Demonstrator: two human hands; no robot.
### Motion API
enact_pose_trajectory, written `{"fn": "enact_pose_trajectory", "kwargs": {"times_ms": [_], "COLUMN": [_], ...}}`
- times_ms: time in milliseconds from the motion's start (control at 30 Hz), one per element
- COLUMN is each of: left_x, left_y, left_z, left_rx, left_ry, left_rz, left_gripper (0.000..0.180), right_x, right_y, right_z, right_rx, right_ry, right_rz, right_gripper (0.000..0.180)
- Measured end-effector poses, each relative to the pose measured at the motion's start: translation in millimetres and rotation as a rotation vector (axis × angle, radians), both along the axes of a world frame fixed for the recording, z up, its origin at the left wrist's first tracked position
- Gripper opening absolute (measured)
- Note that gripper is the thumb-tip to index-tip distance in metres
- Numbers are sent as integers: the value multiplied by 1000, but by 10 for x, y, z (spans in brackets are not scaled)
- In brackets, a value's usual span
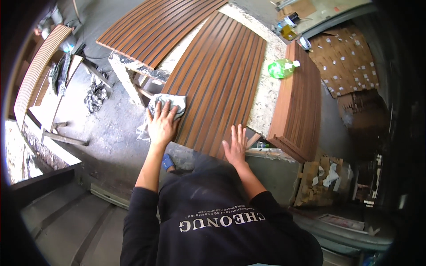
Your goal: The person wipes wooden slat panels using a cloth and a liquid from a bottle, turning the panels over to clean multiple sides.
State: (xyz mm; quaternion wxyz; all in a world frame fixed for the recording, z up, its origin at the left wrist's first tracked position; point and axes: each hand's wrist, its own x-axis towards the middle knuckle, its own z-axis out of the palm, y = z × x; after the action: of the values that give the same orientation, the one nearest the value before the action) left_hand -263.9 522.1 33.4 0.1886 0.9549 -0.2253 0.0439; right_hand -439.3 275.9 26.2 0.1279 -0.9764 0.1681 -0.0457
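A slatted wood panel (217, 80), brown with dark grooves, lies tilted across a paint-spattered white work table (264, 104) in front of me. My left hand (162, 126) rests on a crumpled whitish rag (175, 102) at the panel's left edge, its fingers pressing the cloth; part of the rag hangs past the edge. On the near right corner of the panel lies my right hand (236, 145), flat with fingers stretched out and nothing in it. A green-tinted plastic bottle (282, 69) with a white cap lies on its side right of the panel.
Another slatted panel (164, 31) lies at the far left of the table. A stack of brown panels (298, 106) stands along the right side. More slatted boards (42, 66) rest on a trestle at left. Flattened cardboard (344, 62) and a cardboard box (321, 181) are at right.
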Motion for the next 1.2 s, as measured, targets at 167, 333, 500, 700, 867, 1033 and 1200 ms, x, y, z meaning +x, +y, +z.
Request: {"fn": "enact_pose_trajectory", "kwargs": {"times_ms": [167,333,500,700,867,1033,1200], "left_x": [106,136,-453,-588,-211,-975,-1074], "left_y": [-15,89,-310,-1218,-1612,-1445,-1710], "left_z": [-123,-75,137,92,162,37,137], "left_rx": [10,23,139,107,77,154,68], "left_ry": [0,-54,22,41,-29,-63,127], "left_rz": [-24,86,142,-55,175,185,36], "left_gripper": [45,38,46,49,38,42,48], "right_x": [3,-105,15,793,1501,2030,2491], "right_y": [7,233,-245,-1414,-2284,-2925,-3168], "right_z": [-17,-31,192,621,857,792,752], "right_rx": [82,219,131,250,13,32,130], "right_ry": [-124,-95,91,150,435,444,344], "right_rz": [45,68,153,238,313,271,142], "right_gripper": [76,88,81,66,66,58,64]}}
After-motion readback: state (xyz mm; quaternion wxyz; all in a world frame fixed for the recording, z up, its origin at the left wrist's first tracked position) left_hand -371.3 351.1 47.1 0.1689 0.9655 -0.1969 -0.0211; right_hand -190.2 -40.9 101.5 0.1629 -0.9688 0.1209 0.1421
